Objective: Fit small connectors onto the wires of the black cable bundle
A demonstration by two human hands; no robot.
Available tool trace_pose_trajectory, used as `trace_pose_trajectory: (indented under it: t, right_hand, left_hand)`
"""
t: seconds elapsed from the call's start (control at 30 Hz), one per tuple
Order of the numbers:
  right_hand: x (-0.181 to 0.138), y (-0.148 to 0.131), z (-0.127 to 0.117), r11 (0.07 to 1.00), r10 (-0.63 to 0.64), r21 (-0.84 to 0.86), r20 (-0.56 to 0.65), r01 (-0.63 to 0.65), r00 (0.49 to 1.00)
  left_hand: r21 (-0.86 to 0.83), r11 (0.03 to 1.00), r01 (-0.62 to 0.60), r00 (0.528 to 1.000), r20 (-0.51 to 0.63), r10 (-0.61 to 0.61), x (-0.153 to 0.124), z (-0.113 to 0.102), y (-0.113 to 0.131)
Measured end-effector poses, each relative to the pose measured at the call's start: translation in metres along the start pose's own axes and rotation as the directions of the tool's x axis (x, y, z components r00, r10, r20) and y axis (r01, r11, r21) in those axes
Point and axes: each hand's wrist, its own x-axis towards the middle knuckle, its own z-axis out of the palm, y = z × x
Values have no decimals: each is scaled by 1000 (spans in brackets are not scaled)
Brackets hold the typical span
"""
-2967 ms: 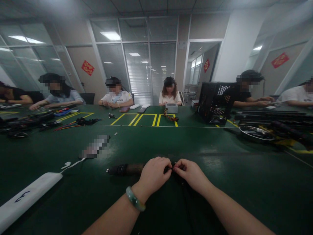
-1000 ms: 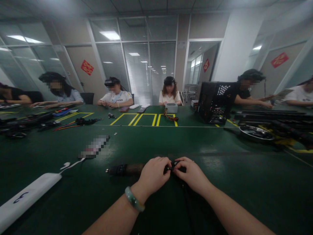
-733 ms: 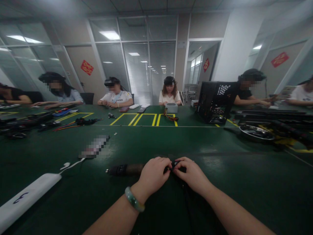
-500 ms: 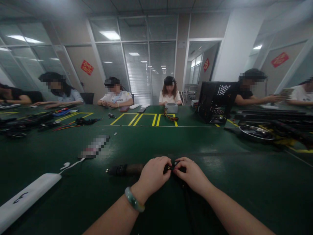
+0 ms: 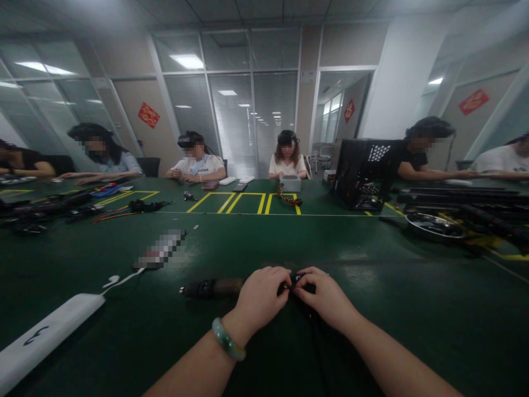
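My left hand (image 5: 264,289), with a green bangle on its wrist, pinches a small black part (image 5: 285,286) that shows a gold-coloured spot. Facing it, my right hand (image 5: 324,292) is closed, thumb and fingertips together, at the other side of that part. What the right fingers grip is mostly hidden. A dark, long strip (image 5: 318,344) runs from below the right hand toward me, hard to make out against the table. Behind the left hand lies an electric screwdriver (image 5: 215,288), its bit end pointing left and its rear hidden.
On the green table (image 5: 248,242) a white power bank (image 5: 53,336) is cabled to a blurred phone (image 5: 161,249). Farther off are a black computer case (image 5: 361,173), a metal bowl (image 5: 433,225), a grey box (image 5: 290,182) and bundled black cables (image 5: 49,207). Several people sit around the table.
My fingers have shifted slightly around the small part, and less of its gold-coloured piece shows. At the right, a co-worker has lowered the hands and the thing they held up.
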Motion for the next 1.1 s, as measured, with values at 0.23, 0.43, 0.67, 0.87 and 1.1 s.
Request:
trace_pose_trajectory:
  t: [0.23, 0.43, 0.67, 0.87, 1.1]
  right_hand:
    - [0, -3, -1, 1000, 8, -6, 3, -8, 1000]
    - [1, -1, 0, 1000, -17, -22, -2, 17, 1000]
    - [1, 1, 2, 1000, -18, -24, -5, 18, 1000]
    - [-3, -9, -1, 983, -70, -179, -121, 48, 990]
    - [-3, -5, 5, 999, 23, 37, 39, -25, 999]
  left_hand:
    - [-18, 999, 29, 999, -19, -29, -1, 1, -2]
    - [-8, 1000, 13, 1000, -8, -13, -1, 1, -1]
    - [-8, 1000, -12, 1000, -19, 12, 0, 0, 0]
    - [-18, 1000, -12, 1000, -23, 11, -1, 2, -2]
    - [-3, 1000, -10, 1000, -21, 9, -1, 2, -2]
